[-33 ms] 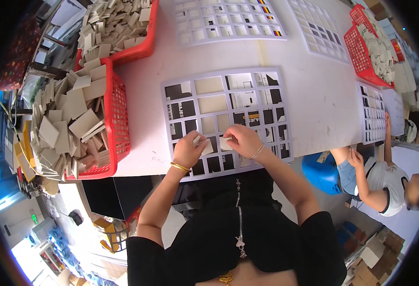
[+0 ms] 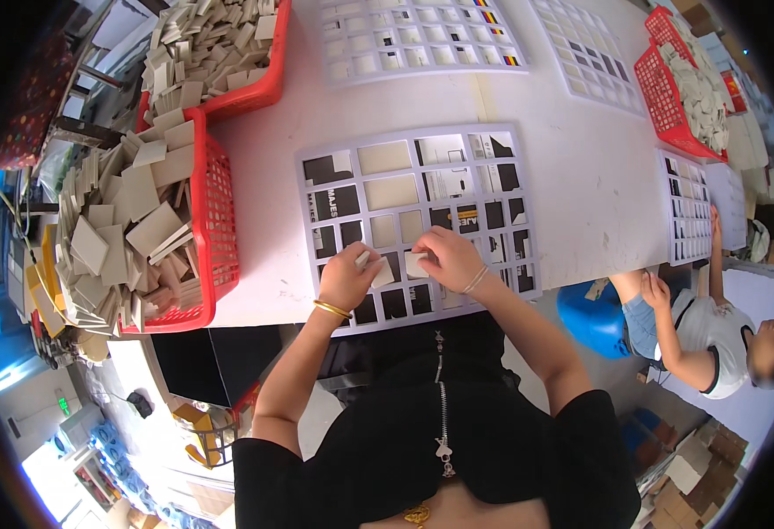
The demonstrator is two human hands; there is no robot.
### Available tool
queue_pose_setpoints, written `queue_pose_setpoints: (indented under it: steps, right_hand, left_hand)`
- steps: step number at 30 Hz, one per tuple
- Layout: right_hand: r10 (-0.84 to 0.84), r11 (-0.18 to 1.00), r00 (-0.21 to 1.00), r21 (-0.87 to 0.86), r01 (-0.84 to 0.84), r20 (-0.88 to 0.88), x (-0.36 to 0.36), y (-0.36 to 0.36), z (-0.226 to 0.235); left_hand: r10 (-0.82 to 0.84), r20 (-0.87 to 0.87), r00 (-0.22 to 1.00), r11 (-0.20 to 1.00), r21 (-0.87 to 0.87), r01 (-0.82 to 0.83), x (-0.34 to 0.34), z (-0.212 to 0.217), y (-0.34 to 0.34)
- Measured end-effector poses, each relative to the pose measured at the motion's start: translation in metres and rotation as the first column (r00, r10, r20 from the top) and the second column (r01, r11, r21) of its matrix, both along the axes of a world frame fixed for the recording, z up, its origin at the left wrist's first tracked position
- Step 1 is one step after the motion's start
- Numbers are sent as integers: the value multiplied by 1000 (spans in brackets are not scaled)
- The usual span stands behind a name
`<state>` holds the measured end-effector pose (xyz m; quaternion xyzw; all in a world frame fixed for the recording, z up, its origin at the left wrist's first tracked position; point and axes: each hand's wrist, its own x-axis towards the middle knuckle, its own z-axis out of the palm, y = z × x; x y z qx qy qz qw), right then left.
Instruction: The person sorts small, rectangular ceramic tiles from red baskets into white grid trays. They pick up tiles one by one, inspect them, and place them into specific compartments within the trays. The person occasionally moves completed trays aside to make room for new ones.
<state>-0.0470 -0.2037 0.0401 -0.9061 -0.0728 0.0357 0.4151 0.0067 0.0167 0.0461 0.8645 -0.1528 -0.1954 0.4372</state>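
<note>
Pale tiles point(image 2: 382, 274) in closed pinch, left hand point(image 2: 343, 273) and right hand point(image 2: 453, 258), near white lettering point(image 2: 333, 203)

Tray point(image 2: 357, 179) on the table point(image 2: 581, 185), second tray point(image 2: 449, 70) behind it, basket point(image 2: 218, 220) of tiles point(image 2: 131, 189) to the left.

Very little has changed: my right hand point(image 2: 450, 257) has edged slightly toward the tabletop's point(image 2: 581, 176) far edge, its knuckles reaching a touch farther over the tray point(image 2: 359, 180). My view has slipped a hair, leaving tray and tabletop fractionally further left in it.
</note>
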Motion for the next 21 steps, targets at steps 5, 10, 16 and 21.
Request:
queue_pose_setpoints:
  steps: [5,10,16,21]
  right_hand:
    - [-37,984,989,166,61,-146,0,0,4]
    - [-60,987,960,124,98,-275,-1,-3,8]
    - [-76,987,992,133,90,-102,-6,1,14]
    - [-160,987,964,61,151,212,-23,9,35]
  left_hand:
    - [-57,-48,997,998,-44,55,1,-7,-1]
    - [-105,116,988,994,26,103,4,-14,-3]
    - [-7,72,997,999,-39,10,10,1,-4]
    - [178,-369,912,903,-306,-300,4,37,12]
